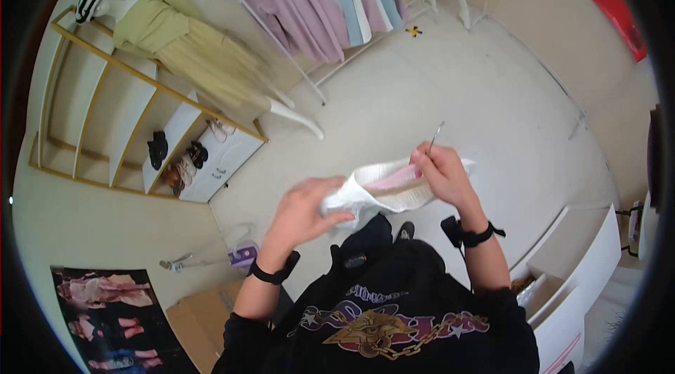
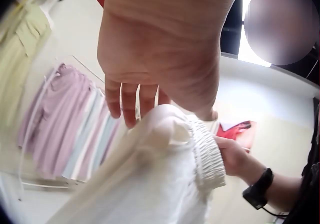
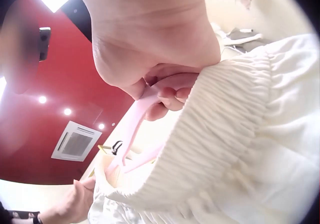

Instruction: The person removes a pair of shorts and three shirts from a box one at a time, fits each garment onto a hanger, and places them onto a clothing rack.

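Note:
A white garment with a gathered elastic waistband hangs between the two hands. Inside its waist opening lies a pink hanger, whose metal hook sticks up above the right hand. The right hand curls its fingers round the pink hanger, beside the waistband. At the other end of the waist, the left hand rests on the fabric with fingers extended and thumb apart; in the left wrist view its fingers reach behind the cloth.
Pink, white and blue garments hang on a white rack at the back. A mannequin in a yellow-green dress stands by a gold-framed shelf with shoes. A cardboard box is lower left; white drawers are at right.

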A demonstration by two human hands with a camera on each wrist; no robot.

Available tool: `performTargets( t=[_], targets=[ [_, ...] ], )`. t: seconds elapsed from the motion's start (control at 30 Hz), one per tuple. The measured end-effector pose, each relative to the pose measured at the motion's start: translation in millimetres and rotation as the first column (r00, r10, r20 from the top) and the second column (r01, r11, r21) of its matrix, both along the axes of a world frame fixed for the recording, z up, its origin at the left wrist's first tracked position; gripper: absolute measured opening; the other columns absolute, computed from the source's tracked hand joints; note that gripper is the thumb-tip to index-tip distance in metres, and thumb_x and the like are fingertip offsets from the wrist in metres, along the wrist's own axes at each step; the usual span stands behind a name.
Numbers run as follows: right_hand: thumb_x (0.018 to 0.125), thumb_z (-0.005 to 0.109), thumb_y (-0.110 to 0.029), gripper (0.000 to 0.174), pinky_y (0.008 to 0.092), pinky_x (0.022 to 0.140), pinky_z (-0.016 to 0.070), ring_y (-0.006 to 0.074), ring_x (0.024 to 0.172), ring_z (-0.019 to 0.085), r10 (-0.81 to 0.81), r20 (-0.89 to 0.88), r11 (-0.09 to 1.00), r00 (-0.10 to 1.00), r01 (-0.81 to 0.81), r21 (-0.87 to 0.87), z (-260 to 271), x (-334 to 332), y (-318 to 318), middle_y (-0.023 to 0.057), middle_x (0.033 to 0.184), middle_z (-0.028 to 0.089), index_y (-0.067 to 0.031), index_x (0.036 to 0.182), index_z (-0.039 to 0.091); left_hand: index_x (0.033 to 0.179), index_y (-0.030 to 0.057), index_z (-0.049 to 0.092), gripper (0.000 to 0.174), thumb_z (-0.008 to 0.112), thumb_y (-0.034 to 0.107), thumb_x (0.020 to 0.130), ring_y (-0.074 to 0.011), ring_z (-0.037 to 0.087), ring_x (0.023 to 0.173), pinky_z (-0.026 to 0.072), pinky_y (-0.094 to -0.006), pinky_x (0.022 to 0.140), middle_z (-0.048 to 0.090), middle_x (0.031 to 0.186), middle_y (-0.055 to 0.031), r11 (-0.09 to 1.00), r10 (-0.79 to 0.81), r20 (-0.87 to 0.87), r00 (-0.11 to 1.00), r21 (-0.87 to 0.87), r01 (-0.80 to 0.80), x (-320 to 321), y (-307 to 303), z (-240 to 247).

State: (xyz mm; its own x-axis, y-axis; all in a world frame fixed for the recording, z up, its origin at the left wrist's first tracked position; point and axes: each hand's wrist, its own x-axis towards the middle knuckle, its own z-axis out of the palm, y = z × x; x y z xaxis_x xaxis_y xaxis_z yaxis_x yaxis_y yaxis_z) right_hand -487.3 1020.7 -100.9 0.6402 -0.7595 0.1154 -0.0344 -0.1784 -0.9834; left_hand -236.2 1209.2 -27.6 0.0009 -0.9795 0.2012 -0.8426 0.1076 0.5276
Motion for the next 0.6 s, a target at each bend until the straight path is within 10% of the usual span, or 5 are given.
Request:
performTargets(
  t=[0.1, 0.27, 0.47, 0.6],
  targets=[
    [0.108, 0.064, -0.024, 0.03, 0.0304, 0.057, 0.0429, 0.0102, 0.062, 0.051, -0.084, -0.048, 0.996, 0.995, 0.083, -0.018, -5.6, -2.7, -33.7, 0.0048, 0.065, 0.055, 0.002, 0.093, 0.067, 0.124, 0.0086, 0.07, 0.036, 0.072, 0.036, 0.1, -0.0387, 0.073, 0.091, 0.0581, -0.0473, 0.079, 0.075, 0.101, -0.0165, 0.962, -0.013, -0.062, 0.998, 0.27, 0.029, -7.1, -66.9, -16.8],
    [0.109, 0.059, -0.018, 0.027, 0.0294, 0.07, 0.0516, 0.0122, 0.074, 0.062, -0.165, -0.212, 0.986, 0.963, 0.163, -0.028, 9.0, -2.9, -110.9, 0.0042, 0.077, 0.067, 0.0011, 0.094, 0.068, 0.117, 0.0097, 0.072, 0.026, 0.068, 0.032, 0.103, -0.0366, 0.071, 0.082, 0.0572, -0.0462, 0.072, 0.074, 0.092, -0.0143, 0.988, -0.138, -0.094, 0.986, 0.063, 0.144, 19.4, -174.7, -62.1],
    [0.1, 0.07, -0.026, 0.028, 0.0423, 0.096, 0.053, 0.033, 0.111, 0.065, -0.444, -0.287, 0.705, 0.849, 0.133, -0.696, 43.6, -21.8, -219.0, 0.0131, 0.113, 0.073, -0.0032, 0.117, 0.072, 0.107, 0.0092, 0.078, 0.017, 0.075, 0.022, 0.096, -0.0318, 0.072, 0.079, 0.0563, -0.042, 0.067, 0.074, 0.086, -0.0115, 0.968, -0.187, -0.215, 0.958, -0.206, 0.143, 57.2, -301.0, -56.9],
    [0.095, 0.079, -0.022, 0.025, 0.0363, 0.071, 0.0579, 0.0298, 0.083, 0.071, -0.461, -0.329, 0.878, 0.824, 0.371, -0.303, 29.7, -28.9, -249.9, 0.0141, 0.094, 0.074, -0.002, 0.11, 0.074, 0.101, 0.0058, 0.078, 0.013, 0.077, 0.013, 0.09, -0.0317, 0.071, 0.073, 0.0548, -0.0392, 0.064, 0.074, 0.082, -0.0124, 0.965, -0.232, -0.264, 0.936, -0.186, 0.187, 88.3, -375.7, -38.0]
  ],
)
